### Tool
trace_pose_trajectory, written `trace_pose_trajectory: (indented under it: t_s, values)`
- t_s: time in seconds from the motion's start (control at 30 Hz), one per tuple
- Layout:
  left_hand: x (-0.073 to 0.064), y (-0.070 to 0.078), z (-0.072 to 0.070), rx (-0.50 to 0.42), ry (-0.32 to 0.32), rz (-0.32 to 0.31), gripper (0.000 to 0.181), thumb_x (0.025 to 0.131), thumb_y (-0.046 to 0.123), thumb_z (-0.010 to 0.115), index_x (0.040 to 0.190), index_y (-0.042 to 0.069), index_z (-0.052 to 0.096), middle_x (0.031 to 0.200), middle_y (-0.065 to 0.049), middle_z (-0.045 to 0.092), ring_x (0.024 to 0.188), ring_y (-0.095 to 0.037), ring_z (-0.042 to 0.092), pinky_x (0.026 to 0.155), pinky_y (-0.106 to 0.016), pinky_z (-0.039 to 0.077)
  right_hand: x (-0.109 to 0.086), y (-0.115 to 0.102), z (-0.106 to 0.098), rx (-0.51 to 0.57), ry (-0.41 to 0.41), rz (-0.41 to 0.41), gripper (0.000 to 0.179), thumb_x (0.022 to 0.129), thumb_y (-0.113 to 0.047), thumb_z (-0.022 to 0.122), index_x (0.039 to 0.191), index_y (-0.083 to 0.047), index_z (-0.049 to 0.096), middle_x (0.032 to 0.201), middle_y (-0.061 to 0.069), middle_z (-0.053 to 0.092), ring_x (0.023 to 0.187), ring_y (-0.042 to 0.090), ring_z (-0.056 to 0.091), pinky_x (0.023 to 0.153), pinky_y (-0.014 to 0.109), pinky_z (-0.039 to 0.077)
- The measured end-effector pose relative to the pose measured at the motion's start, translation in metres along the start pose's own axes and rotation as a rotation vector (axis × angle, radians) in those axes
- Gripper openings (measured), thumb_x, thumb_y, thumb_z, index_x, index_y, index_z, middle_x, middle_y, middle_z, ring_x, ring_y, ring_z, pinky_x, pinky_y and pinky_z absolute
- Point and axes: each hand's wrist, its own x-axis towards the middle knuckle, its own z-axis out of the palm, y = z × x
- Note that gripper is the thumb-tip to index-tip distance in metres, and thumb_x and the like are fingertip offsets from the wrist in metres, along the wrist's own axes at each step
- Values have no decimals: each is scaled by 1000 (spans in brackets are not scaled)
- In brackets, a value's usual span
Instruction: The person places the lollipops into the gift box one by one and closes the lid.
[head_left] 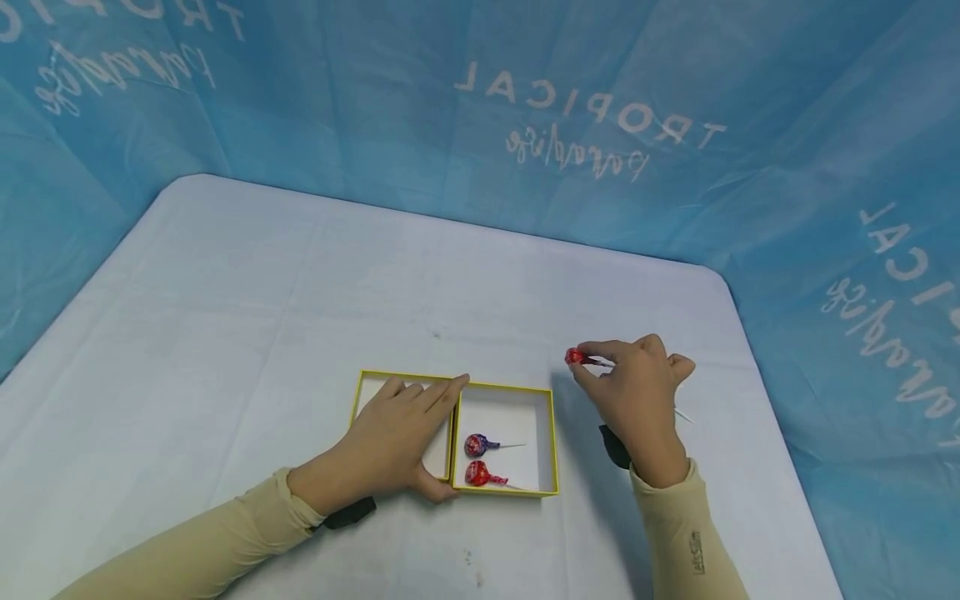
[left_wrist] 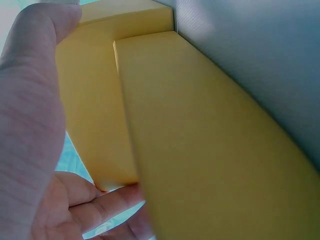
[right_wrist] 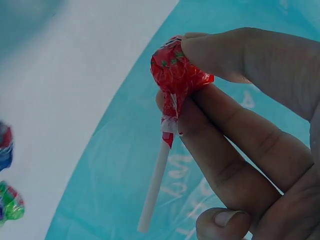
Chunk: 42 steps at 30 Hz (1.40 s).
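My left hand (head_left: 393, 437) spans the yellow-edged box (head_left: 557, 442), thumb at its near side and fingertips at its far side. In the left wrist view its outer yellow walls (left_wrist: 200, 125) show between thumb and fingers. Inside the right compartment lie a purple-wrapped lollipop (head_left: 476, 446) and a red-wrapped lollipop (head_left: 477, 473), sticks to the right. Right of the box, my right hand (head_left: 637, 392) pinches another red lollipop (right_wrist: 175, 67) by its wrapped head between thumb and fingers. Its white stick (right_wrist: 154, 187) points down in the right wrist view.
A white stick (head_left: 682, 414) pokes out beside my right hand, partly hidden by it. Blue-wrapped (right_wrist: 5, 145) and green-wrapped candies (right_wrist: 11, 202) show at the right wrist view's edge. White cloth covers the table (head_left: 300, 275); a blue printed curtain (head_left: 420, 108) stands behind it.
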Motion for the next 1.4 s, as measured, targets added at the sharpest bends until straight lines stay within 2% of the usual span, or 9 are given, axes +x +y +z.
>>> trace_pose_trajectory:
  t_s: [0.23,0.53,0.87,1.1,1.4]
  values:
    - [2,0,0,-1,9,-3,130,55,83,73,154,7,38,138,1,59,85,-17,58,80,-33,35,-8,-18,-3,42,-7,-51,17,74,-24,89,90,-20,84,53,-7,57,77,22,39,74,54,16]
    - [-2,3,4,-6,-3,-10,130,54,83,74,153,6,39,140,0,59,92,-17,61,81,-34,36,-22,-37,-4,100,-125,-88,21,72,-28,91,91,-22,84,76,-4,75,77,18,43,76,54,17]
    - [0,2,1,-13,-17,-21,130,55,83,74,154,6,38,142,-1,58,96,-17,62,82,-34,36,-21,-51,-1,154,-170,-185,19,71,-30,92,89,-27,84,72,-9,71,73,13,39,73,48,17]
    - [0,2,0,-27,-10,-16,130,56,82,75,154,5,37,142,-2,58,91,-17,60,80,-34,34,-21,-60,0,136,-226,-250,18,72,-33,91,87,-31,83,80,-16,76,73,10,37,74,49,17]
    - [-1,1,1,-25,9,-9,130,55,82,74,154,5,38,142,-2,58,88,-17,59,78,-33,34,-20,-66,4,100,-258,-306,18,70,-37,91,85,-31,83,76,-15,74,71,9,36,75,47,19]
